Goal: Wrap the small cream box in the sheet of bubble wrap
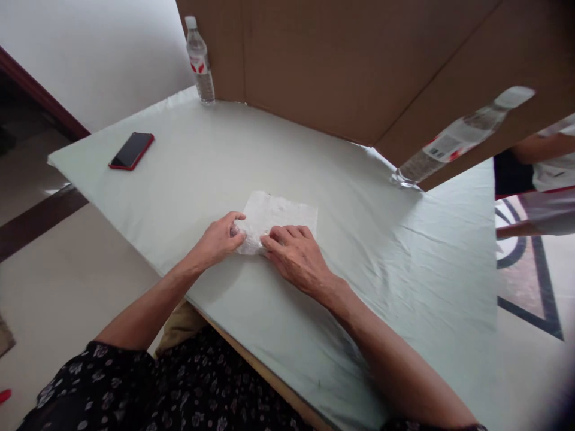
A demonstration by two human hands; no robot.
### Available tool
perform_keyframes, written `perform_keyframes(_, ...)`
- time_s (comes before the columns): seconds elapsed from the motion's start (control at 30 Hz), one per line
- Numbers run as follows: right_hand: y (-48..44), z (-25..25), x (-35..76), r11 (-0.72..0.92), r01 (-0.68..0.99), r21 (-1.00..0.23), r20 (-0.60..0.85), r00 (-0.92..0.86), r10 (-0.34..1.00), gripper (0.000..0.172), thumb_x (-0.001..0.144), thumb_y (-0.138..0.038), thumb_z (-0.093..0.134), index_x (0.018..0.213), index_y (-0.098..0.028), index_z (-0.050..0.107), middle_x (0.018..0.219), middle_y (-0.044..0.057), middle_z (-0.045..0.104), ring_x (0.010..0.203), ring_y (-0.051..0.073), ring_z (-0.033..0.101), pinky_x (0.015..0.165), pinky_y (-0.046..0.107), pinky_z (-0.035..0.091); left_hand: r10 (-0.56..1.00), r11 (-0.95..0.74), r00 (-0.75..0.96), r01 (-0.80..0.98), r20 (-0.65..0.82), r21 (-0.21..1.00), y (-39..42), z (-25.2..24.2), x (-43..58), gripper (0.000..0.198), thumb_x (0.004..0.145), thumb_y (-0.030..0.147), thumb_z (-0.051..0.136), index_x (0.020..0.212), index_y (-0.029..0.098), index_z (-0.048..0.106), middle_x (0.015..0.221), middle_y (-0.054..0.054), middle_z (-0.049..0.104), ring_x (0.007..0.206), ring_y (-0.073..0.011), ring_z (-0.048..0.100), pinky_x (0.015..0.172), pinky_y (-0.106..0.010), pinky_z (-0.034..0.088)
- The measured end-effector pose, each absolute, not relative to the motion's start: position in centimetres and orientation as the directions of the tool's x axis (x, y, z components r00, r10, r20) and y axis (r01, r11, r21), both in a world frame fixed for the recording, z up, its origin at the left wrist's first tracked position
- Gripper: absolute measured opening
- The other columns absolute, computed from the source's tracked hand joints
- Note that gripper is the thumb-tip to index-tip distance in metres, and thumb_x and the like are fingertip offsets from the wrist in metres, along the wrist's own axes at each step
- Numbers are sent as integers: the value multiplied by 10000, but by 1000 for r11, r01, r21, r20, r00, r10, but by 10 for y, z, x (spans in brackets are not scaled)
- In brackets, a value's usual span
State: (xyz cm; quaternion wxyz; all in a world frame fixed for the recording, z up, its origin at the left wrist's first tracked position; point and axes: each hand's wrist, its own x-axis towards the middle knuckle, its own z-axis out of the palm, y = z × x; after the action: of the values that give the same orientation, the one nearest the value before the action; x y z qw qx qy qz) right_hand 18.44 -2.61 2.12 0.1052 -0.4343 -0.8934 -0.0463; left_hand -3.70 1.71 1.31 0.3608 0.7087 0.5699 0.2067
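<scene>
Mid-fold, it seemed, the left hand (220, 239) pinched a corner of the paper towel (283, 214) while the right hand (296, 254) lay open and flat on it, and a firm crease looked due.

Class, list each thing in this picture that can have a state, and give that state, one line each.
Paper towel: lying flat, left corner bunched up.
Left hand: closed, pinching that corner.
Right hand: open, palm down, fingers on the towel.
Phone: face up, screen dark.
Far bottle: upright, capped.
Side bottle: capped, base down, leaning in the picture.
Tablecloth: spread out, creased.
</scene>
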Motion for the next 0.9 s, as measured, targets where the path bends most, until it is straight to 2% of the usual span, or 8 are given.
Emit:
perform_keyframes(0.13, -24, 20, 182, 624, 779, 68, 241, -620, 747, 169, 1001, -191, 474, 1064, -212, 629, 1050, 69, 685, 878, 213, 504, 835, 375, 261, 950, -119, 267, 786, -159, 607, 21, 12, -34, 457, 815, 274, 583, 1261, 174, 570, 761, 12, 638, 679, -169, 586, 626, -273, 413)
perform_keyframes(0.27, -25, 21, 183, 637, 764, 106, 224, -642, 733, 196, 996, -142, 448, 1044, -205, 627, 1032, 68, 683, 851, 207, 502, 839, 373, 263, 973, -83, 171, 884, -153, 460, 17, 22, -40, 562, 800, 421, 659, 1285, 151, 570, 972, -86, 700, 821, -238, 657, 704, -313, 462)
perform_keyframes(0.37, -24, 23, 183, 645, 751, 139, 212, -659, 722, 208, 989, -121, 443, 1052, -201, 625, 1015, 67, 678, 835, 204, 502, 836, 373, 266, 970, -61, 153, 904, -187, 423, 17, 27, -43, 592, 758, 482, 702, 1229, 141, 591, 917, -96, 717, 847, -275, 683, 692, -317, 472)
perform_keyframes(0.43, -23, 24, 184, 654, 740, 156, 212, -672, 710, 233, 981, -109, 451, 1110, -209, 618, 1012, 68, 674, 833, 205, 498, 843, 378, 264, 960, -10, 139, 885, -243, 466, 19, 29, -42, 560, 717, 461, 740, 1163, 153, 599, 807, -68, 709, 752, -260, 691, 629, -301, 469)
perform_keyframes(0.5, -21, 24, 184, 666, 726, 174, 206, -688, 696, 255, 976, -102, 455, 1139, -214, 615, 1006, 76, 668, 832, 206, 494, 844, 384, 261, 925, 138, 93, 823, -369, 551, 21, 31, -38, 527, 702, 405, 756, 1135, 164, 576, 689, -27, 677, 606, -230, 674, 550, -287, 466)
perform_keyframes(0.63, -17, 26, 182, 687, 703, 183, 172, -711, 682, 213, 969, -119, 460, 1034, -209, 641, 937, 80, 651, 810, 215, 495, 814, 389, 258, 821, 449, 21, 595, -571, 667, 24, 35, -27, 348, 718, 307, 745, 991, 184, 567, 568, 9, 626, 501, -201, 641, 480, -283, 491)
perform_keyframes(0.77, -14, 25, 180, 699, 697, 158, 163, -717, 678, 208, 937, -98, 476, 979, -206, 649, 917, 83, 642, 806, 217, 500, 821, 395, 258, 815, 468, 68, 509, -576, 722, 28, 30, -20, 183, 688, 264, 745, 714, 190, 580, 550, 1, 611, 462, -145, 572, 435, -252, 464)
perform_keyframes(0.9, -14, 25, 180, 691, 706, 155, 169, -708, 686, 211, 928, -91, 483, 979, -203, 655, 934, 88, 644, 823, 220, 501, 855, 403, 260, 876, 371, 91, 503, -474, 781, 32, 22, -14, 163, 640, 200, 714, 603, 186, 557, 543, 10, 566, 494, -120, 531, 391, -194, 397)
